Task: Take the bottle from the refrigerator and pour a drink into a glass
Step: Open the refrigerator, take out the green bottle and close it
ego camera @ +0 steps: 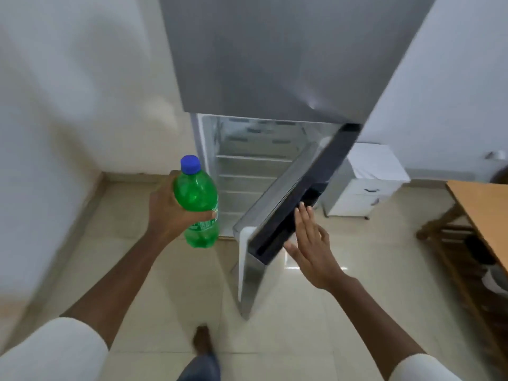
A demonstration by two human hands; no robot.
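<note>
A green plastic bottle [198, 202] with a blue cap stands upright in my left hand [170, 207], which grips it around the middle, in front of the refrigerator's left side. The grey refrigerator [264, 56] fills the upper centre; its lower compartment is exposed, showing bare white shelves [253, 166]. The lower door [277, 215] hangs partly open, swung out toward me. My right hand [310, 243] is flat with fingers spread, fingertips resting against the door's dark outer edge. No glass is in view.
A white wall runs along the left. A small white drawer cabinet [368, 185] stands right of the refrigerator. A wooden table [478, 210] with a lower frame juts in at the right edge. Beige floor tiles lie below, with my foot [202, 342] on them.
</note>
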